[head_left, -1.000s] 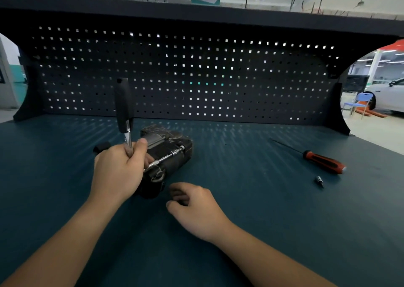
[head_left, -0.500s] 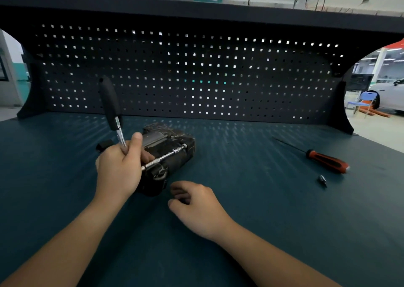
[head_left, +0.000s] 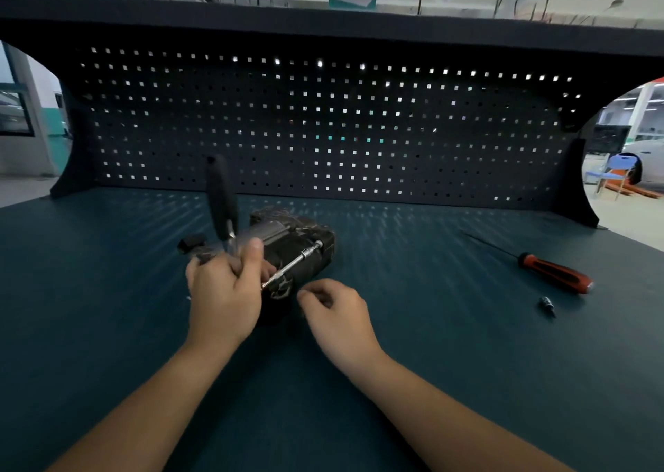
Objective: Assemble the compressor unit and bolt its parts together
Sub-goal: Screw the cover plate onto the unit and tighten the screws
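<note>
Your left hand (head_left: 224, 292) gripped the ratchet (head_left: 220, 198) — fingers clamped round it, extension on the compressor (head_left: 305, 252), mid-tabletop (head_left: 431, 363). Beside it your right hand (head_left: 337, 317) rested — fingers loosely curled, holding nothing.

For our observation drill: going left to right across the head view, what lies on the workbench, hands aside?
Small black part → compressor unit → red-handled screwdriver. The small bit overlaps the screwdriver, so it is omitted.
</note>
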`<action>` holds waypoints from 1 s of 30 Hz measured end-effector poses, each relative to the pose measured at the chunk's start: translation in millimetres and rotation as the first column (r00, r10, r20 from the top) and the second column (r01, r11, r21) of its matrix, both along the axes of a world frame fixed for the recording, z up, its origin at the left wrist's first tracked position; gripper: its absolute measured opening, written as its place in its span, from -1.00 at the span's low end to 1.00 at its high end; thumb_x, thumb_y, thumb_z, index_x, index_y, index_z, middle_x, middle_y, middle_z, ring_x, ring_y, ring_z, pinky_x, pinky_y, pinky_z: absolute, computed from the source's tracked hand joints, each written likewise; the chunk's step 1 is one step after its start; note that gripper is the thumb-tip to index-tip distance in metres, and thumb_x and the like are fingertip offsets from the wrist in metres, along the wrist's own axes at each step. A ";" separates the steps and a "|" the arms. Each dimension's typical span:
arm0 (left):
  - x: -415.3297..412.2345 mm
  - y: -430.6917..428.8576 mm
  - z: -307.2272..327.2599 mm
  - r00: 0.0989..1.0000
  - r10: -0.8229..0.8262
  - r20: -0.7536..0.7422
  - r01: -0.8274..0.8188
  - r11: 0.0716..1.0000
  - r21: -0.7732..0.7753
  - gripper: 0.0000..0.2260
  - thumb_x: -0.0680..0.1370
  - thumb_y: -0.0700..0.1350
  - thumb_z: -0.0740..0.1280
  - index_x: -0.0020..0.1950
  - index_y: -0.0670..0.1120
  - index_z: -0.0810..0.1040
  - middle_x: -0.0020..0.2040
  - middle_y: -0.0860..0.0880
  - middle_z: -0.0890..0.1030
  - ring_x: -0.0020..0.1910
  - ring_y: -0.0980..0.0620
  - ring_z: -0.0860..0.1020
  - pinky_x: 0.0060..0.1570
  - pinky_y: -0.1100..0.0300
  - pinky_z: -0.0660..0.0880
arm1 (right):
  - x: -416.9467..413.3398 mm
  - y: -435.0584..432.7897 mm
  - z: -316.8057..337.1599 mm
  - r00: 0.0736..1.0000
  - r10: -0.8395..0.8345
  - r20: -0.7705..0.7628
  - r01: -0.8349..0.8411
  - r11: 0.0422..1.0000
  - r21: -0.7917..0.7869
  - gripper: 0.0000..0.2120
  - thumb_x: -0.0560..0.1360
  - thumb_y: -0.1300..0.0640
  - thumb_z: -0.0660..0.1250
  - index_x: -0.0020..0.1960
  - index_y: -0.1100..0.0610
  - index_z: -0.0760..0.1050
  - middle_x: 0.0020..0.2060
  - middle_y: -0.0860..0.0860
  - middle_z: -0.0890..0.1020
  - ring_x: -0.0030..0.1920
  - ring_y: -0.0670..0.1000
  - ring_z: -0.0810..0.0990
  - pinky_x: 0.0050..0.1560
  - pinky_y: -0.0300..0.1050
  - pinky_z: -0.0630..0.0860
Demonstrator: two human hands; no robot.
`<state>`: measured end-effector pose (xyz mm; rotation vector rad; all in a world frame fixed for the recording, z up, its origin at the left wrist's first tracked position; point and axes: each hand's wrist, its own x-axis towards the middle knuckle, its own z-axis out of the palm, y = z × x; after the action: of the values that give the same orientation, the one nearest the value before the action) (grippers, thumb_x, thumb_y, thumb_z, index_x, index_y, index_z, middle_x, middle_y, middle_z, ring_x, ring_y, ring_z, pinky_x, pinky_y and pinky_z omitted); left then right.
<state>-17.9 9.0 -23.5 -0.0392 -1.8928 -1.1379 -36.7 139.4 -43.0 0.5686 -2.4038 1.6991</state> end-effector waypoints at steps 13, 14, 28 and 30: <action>-0.4 -3.8 -6.5 0.995 0.067 -0.068 -0.087 0.931 -0.354 -0.45 0.51 0.10 0.03 -0.48 -0.23 0.53 -0.41 0.09 0.58 -0.08 0.22 0.49 0.42 0.12 -0.11 | -74.4 -5.1 31.9 0.939 0.032 0.343 0.118 0.905 -0.408 -0.48 0.47 0.41 0.01 0.30 0.07 0.45 -0.04 -0.11 0.55 -0.12 -0.20 0.48 -0.19 -0.35 0.43; -0.7 -6.1 -7.0 0.993 0.069 -0.100 -0.105 0.897 -0.429 -0.50 0.51 0.05 0.07 -0.47 -0.23 0.52 -0.40 0.04 0.59 -0.07 0.19 0.49 0.40 0.11 -0.12 | -76.6 -3.3 26.6 0.947 0.031 0.320 0.107 0.909 -0.404 -0.47 0.46 0.41 0.02 0.29 0.05 0.46 -0.08 -0.17 0.55 -0.12 -0.23 0.48 -0.21 -0.38 0.41; -3.6 4.1 2.9 0.999 -0.033 -0.042 0.035 0.998 0.049 -0.66 0.53 0.03 0.10 -0.41 0.10 0.49 -0.36 0.26 0.61 -0.13 0.30 0.54 0.28 -0.30 0.20 | -85.4 5.8 18.8 0.960 0.109 0.257 0.010 0.907 -0.421 -0.59 0.53 0.26 0.20 0.34 0.01 0.41 0.07 -0.16 0.49 0.03 -0.20 0.46 0.18 -0.20 0.40; -1.6 1.4 4.2 0.999 -0.008 -0.041 0.007 0.999 -0.032 -0.68 0.53 0.06 0.11 -0.35 0.04 0.50 -0.42 0.17 0.58 -0.14 0.31 0.54 0.30 -0.28 0.18 | -84.9 5.2 17.5 0.959 0.117 0.257 -0.002 0.914 -0.406 -0.56 0.53 0.14 0.25 0.39 0.01 0.33 0.24 -0.11 0.46 0.13 -0.16 0.42 0.27 -0.15 0.37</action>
<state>-19.5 10.3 -19.3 -0.0867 -1.8756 -1.1042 -121.7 144.6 -25.5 0.3639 -2.1094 2.3554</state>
